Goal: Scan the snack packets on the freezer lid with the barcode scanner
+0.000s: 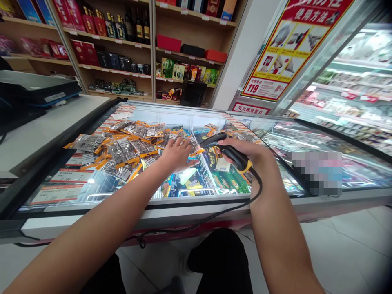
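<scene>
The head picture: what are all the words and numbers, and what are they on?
"使用方法": on the poster.
"119": the poster's lower left.
"灭火器放置点": the sign below it.
".00": two price labels on the freezer; first digits blurred.
Too small or blurred: most other poster print, and writing on the packets, shelf tags and bottles.

A corded black-and-yellow handheld scanner tilts above the freezer's glass top, its head toward the clear, orange-edged packets with dark contents and barcode labels, lying in an overlapping heap.
</scene>
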Demonstrator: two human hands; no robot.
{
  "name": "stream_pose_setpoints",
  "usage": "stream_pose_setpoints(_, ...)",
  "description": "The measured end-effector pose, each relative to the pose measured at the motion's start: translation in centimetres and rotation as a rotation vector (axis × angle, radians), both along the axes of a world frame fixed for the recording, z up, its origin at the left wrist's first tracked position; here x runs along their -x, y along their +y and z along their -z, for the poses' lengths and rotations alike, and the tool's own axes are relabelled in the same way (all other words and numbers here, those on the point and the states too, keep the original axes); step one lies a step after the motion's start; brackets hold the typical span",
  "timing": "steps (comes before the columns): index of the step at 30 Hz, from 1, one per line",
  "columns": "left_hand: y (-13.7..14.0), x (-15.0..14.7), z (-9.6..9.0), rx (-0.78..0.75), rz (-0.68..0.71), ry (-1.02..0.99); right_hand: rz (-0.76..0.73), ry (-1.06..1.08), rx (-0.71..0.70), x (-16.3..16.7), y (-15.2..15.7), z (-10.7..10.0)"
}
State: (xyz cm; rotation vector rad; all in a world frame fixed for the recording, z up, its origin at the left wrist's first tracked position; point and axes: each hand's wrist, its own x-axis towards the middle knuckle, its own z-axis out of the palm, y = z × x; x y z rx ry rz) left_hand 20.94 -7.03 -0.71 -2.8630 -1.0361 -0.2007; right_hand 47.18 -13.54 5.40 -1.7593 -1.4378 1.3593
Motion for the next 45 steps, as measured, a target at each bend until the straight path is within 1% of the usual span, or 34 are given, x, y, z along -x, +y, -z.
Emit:
stream_pose_setpoints(4, 0.2, -0.1, 0.1, -0.032, 0.022, -0.013, -0.046, -0.009, -0.022, 0.2, 0.0, 0.0)
stream_pose_setpoints(8, 0.4, 0.0, 0.1, -0.051, 0.026, -0.016, -0.031, 0.0, -0.026, 0.0, 0.0, 0.2)
stream_pose_setpoints(14, 0.4, 0.0, 0.1, -0.035, 0.024, -0.001, -0.056, 0.036, 0.031, -0.1, -0.4, -0.7)
stream_pose_setpoints(20, 0.5, 0.0, 0.3, -0.022, 0.05, -0.014, 0.001, 0.088, 0.023, 0.0, -1.1, -1.2)
stream_pose_setpoints(26, 0.5, 0.1, 0.5, -0.038, 0.046, 0.026, -0.004, 0.072, 0.044, -0.1, -1.0, -1.0)
stream_pose_setpoints(29, 0.4, 0.0, 0.3, -0.096, 0.02, 0.019, 0.061, 0.064, 0.008, -0.4, 0.1, -0.5)
stream_pose_setpoints(31, 0.4, 0.0, 0.1, -0.135, -0.016, 0.004, 0.152, 0.049, -0.07, -0.7, 0.9, 0.0)
stream_pose_setpoints(33, 0.4, 0.0, 0.0, -0.164, -0.053, -0.015, 0.277, -0.014, -0.175, -1.0, 1.5, 0.5)
stream_pose_setpoints(35, 0.6, 0.2, 0.1, -0.191, -0.072, -0.036, 0.384, -0.169, -0.264, -1.3, 1.8, 0.7)
stream_pose_setpoints(37, 0.7, 0.5, 0.1, -0.213, -0.071, -0.05, 0.449, -0.387, -0.305, -1.6, 1.8, 0.7)
stream_pose_setpoints(39, 0.9, 0.6, 0.2, -0.218, -0.04, -0.056, 0.469, -0.544, -0.298, -1.7, 1.7, 0.6)
stream_pose_setpoints(40, 0.9, 0.6, 0.2, -0.206, -0.017, -0.055, 0.471, -0.564, -0.286, -1.7, 1.6, 0.6)
stream_pose_setpoints(42, 0.7, 0.4, 0.2, -0.158, 0.045, -0.048, 0.454, -0.515, -0.264, -1.3, 1.5, 0.5)
stream_pose_setpoints(45, 0.0, -0.3, 0.3, -0.049, 0.181, -0.027, 0.375, -0.382, -0.215, -0.2, 1.5, 0.7)
